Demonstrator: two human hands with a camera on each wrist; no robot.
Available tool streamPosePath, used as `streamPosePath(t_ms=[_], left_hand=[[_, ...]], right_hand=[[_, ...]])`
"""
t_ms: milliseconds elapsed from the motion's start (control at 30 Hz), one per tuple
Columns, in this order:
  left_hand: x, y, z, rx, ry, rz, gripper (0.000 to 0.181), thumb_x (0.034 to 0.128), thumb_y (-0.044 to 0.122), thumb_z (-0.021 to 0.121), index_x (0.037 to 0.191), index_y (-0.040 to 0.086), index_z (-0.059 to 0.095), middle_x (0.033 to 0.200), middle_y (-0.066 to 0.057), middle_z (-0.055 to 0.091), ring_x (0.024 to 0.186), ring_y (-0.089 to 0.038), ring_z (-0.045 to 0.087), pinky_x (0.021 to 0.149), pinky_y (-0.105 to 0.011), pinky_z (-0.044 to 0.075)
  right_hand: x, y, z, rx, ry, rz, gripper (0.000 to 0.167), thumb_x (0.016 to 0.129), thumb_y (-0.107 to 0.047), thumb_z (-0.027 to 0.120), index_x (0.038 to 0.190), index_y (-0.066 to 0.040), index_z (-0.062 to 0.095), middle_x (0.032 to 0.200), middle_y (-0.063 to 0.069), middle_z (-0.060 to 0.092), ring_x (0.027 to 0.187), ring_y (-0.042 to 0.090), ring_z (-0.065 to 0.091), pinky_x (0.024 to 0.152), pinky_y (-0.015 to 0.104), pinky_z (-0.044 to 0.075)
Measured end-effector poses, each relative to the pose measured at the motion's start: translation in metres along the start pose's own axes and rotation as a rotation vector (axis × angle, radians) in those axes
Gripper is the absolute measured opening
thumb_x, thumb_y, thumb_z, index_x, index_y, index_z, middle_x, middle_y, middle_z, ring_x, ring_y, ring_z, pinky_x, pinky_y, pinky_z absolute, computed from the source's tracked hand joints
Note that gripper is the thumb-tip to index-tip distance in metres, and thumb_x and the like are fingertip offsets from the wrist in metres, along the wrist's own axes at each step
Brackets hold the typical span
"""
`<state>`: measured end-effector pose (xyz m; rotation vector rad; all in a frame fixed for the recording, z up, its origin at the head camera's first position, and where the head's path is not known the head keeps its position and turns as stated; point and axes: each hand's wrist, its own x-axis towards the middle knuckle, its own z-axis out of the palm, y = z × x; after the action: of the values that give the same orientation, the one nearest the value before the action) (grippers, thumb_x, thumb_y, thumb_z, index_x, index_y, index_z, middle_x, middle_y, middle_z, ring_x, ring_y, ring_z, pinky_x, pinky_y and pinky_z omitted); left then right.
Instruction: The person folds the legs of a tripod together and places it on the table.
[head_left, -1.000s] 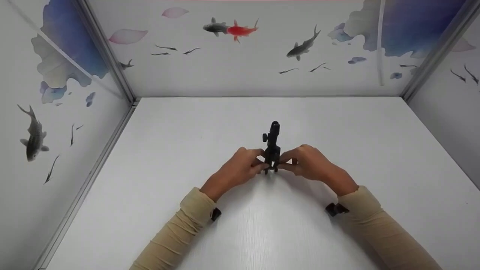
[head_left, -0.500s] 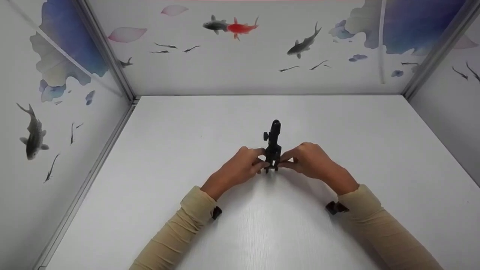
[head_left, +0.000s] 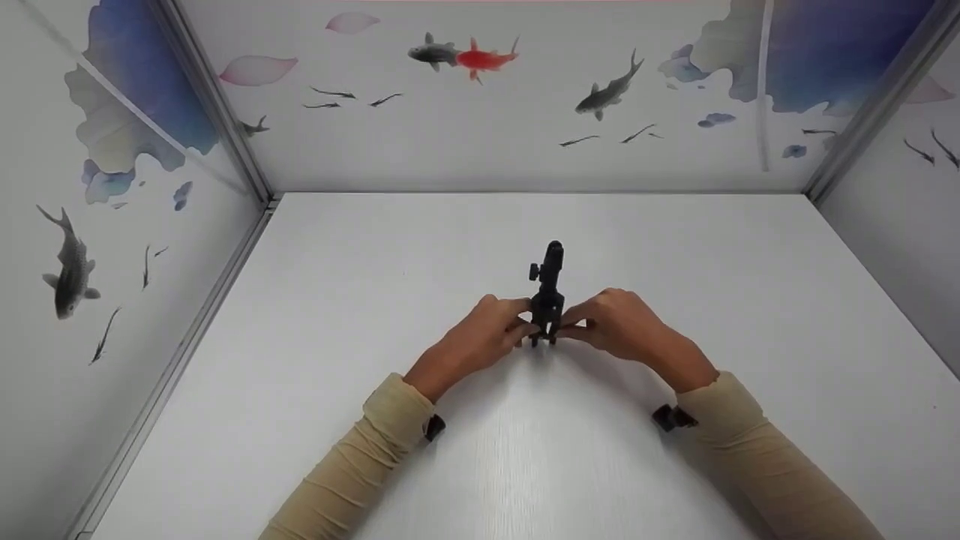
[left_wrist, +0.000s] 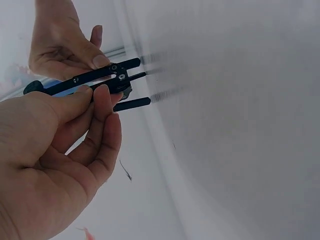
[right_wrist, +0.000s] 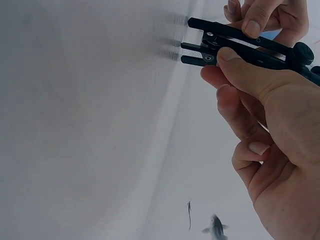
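We lose the top of the tripod (right_wrist: 261, 56) past the right wrist view's edge — and in the left wrist one, it hides some right hand (left_wrist: 62, 44) fingers from us. Head view crops both sleeves (head_left: 349, 457) — sorry.

No legible txt, nos. or labels.

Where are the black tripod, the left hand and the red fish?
Black tripod (head_left: 548, 298): head view, middle of its body.
Left hand (head_left: 481, 332): head view, back of the hand.
Red fish (head_left: 484, 60): head view, middle of its painted body.
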<state>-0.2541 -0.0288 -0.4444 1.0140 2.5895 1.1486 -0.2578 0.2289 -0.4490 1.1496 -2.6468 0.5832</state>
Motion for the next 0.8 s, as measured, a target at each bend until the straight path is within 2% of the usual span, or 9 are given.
streamPosePath(t_ms=[100, 233, 367, 500, 667, 800], left_hand=[[0.0, -0.001, 0.001, 0.051, 0.017, 0.02, 0.03, 0.1083, 0.01, 0.066, 0.137, 0.01, 0.074, 0.115, -0.011, 0.083, 0.085, -0.015, 0.078, 0.068, -0.021, 0.054], [-0.001, -0.003, 0.0, 0.093, 0.03, 0.036, 0.027, 0.1089, 0.011, 0.065, 0.134, 0.01, 0.075, 0.104, -0.008, 0.083, 0.073, -0.009, 0.062, 0.065, -0.021, 0.046], [-0.001, -0.003, -0.002, 0.048, 0.019, 0.032, 0.028, 0.1086, 0.009, 0.065, 0.135, 0.011, 0.075, 0.119, -0.008, 0.082, 0.084, -0.012, 0.072, 0.069, -0.022, 0.048], [-0.001, -0.003, -0.003, 0.017, 0.007, 0.021, 0.03, 0.1089, 0.008, 0.064, 0.137, 0.012, 0.074, 0.127, -0.008, 0.08, 0.099, -0.02, 0.08, 0.072, -0.024, 0.052], [-0.001, -0.003, -0.002, 0.0, 0.005, 0.013, 0.03, 0.1099, 0.005, 0.061, 0.138, 0.007, 0.071, 0.124, -0.012, 0.08, 0.097, -0.025, 0.081, 0.074, -0.025, 0.055], [-0.001, -0.004, -0.001, 0.009, 0.025, 0.045, 0.027, 0.1095, 0.003, 0.061, 0.136, 0.001, 0.066, 0.121, -0.016, 0.08, 0.096, -0.024, 0.08, 0.078, -0.027, 0.057]], right_hand=[[0.0, -0.002, 0.001, 0.022, -0.013, -0.004, 0.01, 0.089, -0.021, 0.091, 0.099, -0.023, 0.089, 0.083, -0.011, 0.083, 0.062, 0.002, 0.065, 0.058, 0.025, 0.051], [0.001, -0.006, 0.001, 0.016, -0.02, -0.013, 0.011, 0.089, -0.021, 0.091, 0.1, -0.022, 0.089, 0.085, -0.011, 0.084, 0.064, 0.003, 0.068, 0.059, 0.025, 0.052], [0.002, -0.008, 0.0, -0.004, -0.019, -0.017, 0.011, 0.089, -0.022, 0.091, 0.1, -0.024, 0.09, 0.083, -0.012, 0.083, 0.062, 0.003, 0.066, 0.058, 0.025, 0.051], [0.002, -0.01, 0.001, -0.007, -0.021, -0.023, 0.012, 0.089, -0.023, 0.091, 0.101, -0.025, 0.089, 0.083, -0.013, 0.083, 0.061, 0.001, 0.064, 0.057, 0.023, 0.05], [0.002, -0.014, 0.003, -0.007, -0.016, -0.03, 0.011, 0.089, -0.024, 0.091, 0.1, -0.024, 0.089, 0.081, -0.012, 0.082, 0.057, 0.001, 0.061, 0.056, 0.022, 0.047], [0.004, -0.019, 0.005, -0.016, -0.017, -0.034, 0.009, 0.088, -0.026, 0.092, 0.097, -0.025, 0.089, 0.079, -0.014, 0.082, 0.059, 0.0, 0.063, 0.056, 0.023, 0.048]])
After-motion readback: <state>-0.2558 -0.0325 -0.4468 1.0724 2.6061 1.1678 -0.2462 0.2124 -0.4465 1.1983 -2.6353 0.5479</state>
